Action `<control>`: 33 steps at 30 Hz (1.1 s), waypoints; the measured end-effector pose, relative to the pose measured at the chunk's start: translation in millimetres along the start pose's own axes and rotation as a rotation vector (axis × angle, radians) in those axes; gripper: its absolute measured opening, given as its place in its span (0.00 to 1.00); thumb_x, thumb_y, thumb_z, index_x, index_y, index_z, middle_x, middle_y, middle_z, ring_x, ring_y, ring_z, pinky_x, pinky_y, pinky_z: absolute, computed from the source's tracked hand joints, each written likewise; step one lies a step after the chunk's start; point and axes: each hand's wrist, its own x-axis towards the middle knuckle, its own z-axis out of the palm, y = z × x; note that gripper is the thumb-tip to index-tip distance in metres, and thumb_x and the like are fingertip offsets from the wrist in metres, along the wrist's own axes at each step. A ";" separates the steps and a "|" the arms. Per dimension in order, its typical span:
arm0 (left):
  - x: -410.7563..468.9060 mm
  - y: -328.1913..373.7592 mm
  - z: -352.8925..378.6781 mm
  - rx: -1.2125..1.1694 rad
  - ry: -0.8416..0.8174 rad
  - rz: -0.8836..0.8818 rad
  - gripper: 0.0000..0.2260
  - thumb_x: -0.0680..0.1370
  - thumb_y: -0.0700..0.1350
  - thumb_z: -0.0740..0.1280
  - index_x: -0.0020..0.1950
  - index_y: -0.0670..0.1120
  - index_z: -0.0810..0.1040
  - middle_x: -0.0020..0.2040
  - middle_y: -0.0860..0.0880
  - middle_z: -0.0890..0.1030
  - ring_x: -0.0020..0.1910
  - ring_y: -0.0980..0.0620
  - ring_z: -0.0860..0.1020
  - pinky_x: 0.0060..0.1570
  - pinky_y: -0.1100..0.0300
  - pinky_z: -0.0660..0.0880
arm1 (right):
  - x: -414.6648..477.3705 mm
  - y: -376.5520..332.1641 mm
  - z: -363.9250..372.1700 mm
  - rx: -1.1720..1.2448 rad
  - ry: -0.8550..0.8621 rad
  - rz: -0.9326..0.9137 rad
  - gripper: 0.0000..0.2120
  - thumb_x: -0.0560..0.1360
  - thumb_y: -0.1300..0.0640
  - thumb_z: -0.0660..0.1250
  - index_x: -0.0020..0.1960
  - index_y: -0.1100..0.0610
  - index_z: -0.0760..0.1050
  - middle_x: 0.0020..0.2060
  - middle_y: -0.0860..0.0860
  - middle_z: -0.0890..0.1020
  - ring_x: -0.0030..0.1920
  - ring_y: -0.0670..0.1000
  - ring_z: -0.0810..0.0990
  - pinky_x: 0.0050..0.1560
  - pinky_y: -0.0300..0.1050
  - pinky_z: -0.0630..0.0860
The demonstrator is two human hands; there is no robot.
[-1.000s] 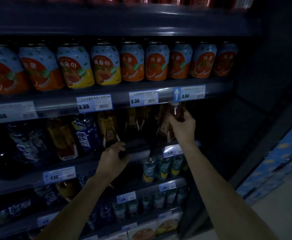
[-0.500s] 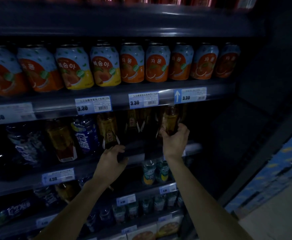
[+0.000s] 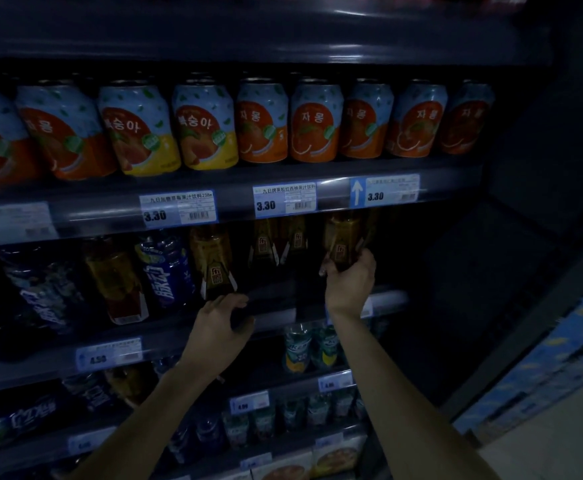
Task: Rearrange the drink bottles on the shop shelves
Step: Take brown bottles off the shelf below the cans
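Head view, right hand (image 3: pixel 349 278): fingers clamped round the base of an amber tea bottle (image 3: pixel 342 239), raised at the row's open end.
Head view, left hand (image 3: pixel 219 327): fingers curled under a second tea bottle (image 3: pixel 214 261).
Advice: support the base, lower it upright, label outward.

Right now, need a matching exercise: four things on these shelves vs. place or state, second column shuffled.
Things:
1. left hand
2. right hand
3. yellow peach cans
4. blue bottle

Descriptions:
A. top can row
B. grips the base of a raised amber bottle
C. stands between two amber bottles
D. at the base of a front amber bottle

Pairs: 1-D, 2-B, 3-A, 4-C
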 end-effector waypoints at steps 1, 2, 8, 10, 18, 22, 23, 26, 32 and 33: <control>0.0 -0.1 0.0 0.003 0.001 0.001 0.16 0.74 0.44 0.71 0.61 0.46 0.77 0.56 0.50 0.79 0.58 0.52 0.74 0.58 0.59 0.71 | 2.8 -1.3 2.0 0.004 -0.007 0.011 0.24 0.72 0.61 0.73 0.64 0.65 0.70 0.58 0.60 0.76 0.58 0.58 0.77 0.56 0.43 0.72; 0.0 -0.3 0.3 0.006 0.006 0.004 0.16 0.74 0.44 0.71 0.61 0.45 0.77 0.56 0.50 0.79 0.58 0.51 0.74 0.58 0.59 0.71 | 5.4 -2.8 3.8 0.003 -0.023 0.020 0.22 0.73 0.62 0.72 0.64 0.65 0.70 0.58 0.61 0.77 0.58 0.59 0.77 0.57 0.46 0.74; -1.4 1.7 2.2 0.024 0.029 0.010 0.16 0.74 0.42 0.72 0.61 0.44 0.77 0.55 0.48 0.79 0.57 0.51 0.74 0.56 0.62 0.69 | 19.0 -10.2 14.0 -0.064 -0.033 -0.021 0.22 0.73 0.66 0.70 0.65 0.65 0.72 0.63 0.63 0.73 0.61 0.62 0.75 0.58 0.50 0.74; -1.4 2.3 2.4 0.028 0.028 0.008 0.16 0.74 0.43 0.72 0.61 0.44 0.77 0.55 0.48 0.79 0.57 0.50 0.74 0.56 0.62 0.69 | 23.5 -9.6 16.8 -0.066 -0.068 -0.012 0.20 0.73 0.68 0.68 0.64 0.64 0.73 0.64 0.63 0.73 0.62 0.62 0.75 0.60 0.50 0.75; -0.3 3.6 2.3 0.028 0.032 -0.024 0.16 0.73 0.43 0.72 0.60 0.45 0.77 0.55 0.49 0.79 0.57 0.51 0.74 0.58 0.61 0.70 | 28.3 -11.1 17.3 -0.075 -0.089 -0.059 0.17 0.74 0.62 0.69 0.62 0.63 0.74 0.60 0.61 0.77 0.57 0.60 0.78 0.56 0.52 0.77; 0.3 5.9 0.8 0.008 0.025 -0.043 0.17 0.73 0.44 0.72 0.61 0.46 0.77 0.55 0.51 0.79 0.57 0.53 0.74 0.57 0.62 0.70 | 19.2 -11.6 15.3 -0.049 -0.091 -0.043 0.21 0.74 0.58 0.70 0.64 0.65 0.71 0.65 0.62 0.73 0.62 0.61 0.74 0.59 0.51 0.74; 0.6 6.4 -0.2 0.004 0.018 -0.048 0.17 0.74 0.44 0.72 0.61 0.46 0.76 0.54 0.51 0.79 0.57 0.53 0.74 0.57 0.61 0.70 | 15.0 -12.6 14.4 -0.041 -0.092 -0.051 0.22 0.74 0.57 0.70 0.65 0.64 0.70 0.67 0.62 0.71 0.65 0.61 0.72 0.61 0.50 0.73; 2.5 9.1 -5.0 -0.022 -0.005 -0.074 0.17 0.74 0.45 0.71 0.62 0.48 0.76 0.55 0.53 0.77 0.56 0.56 0.73 0.55 0.65 0.69 | -0.1 -13.8 11.3 -0.035 -0.136 -0.120 0.24 0.74 0.56 0.71 0.65 0.63 0.70 0.66 0.60 0.70 0.65 0.58 0.71 0.62 0.47 0.72; 2.6 18.3 -26.4 -0.085 0.054 -0.137 0.15 0.75 0.44 0.70 0.61 0.47 0.77 0.56 0.52 0.76 0.55 0.57 0.74 0.55 0.70 0.67 | -34.8 -25.0 3.5 -0.039 -0.216 -0.236 0.23 0.73 0.53 0.71 0.61 0.64 0.70 0.56 0.58 0.75 0.59 0.57 0.73 0.53 0.40 0.67; 0.6 18.2 -32.1 -0.084 0.067 -0.144 0.15 0.75 0.44 0.70 0.61 0.47 0.77 0.57 0.51 0.75 0.55 0.56 0.74 0.55 0.70 0.67 | -41.8 -29.8 2.7 -0.023 -0.226 -0.248 0.24 0.73 0.53 0.71 0.63 0.64 0.70 0.57 0.58 0.75 0.59 0.57 0.74 0.55 0.40 0.68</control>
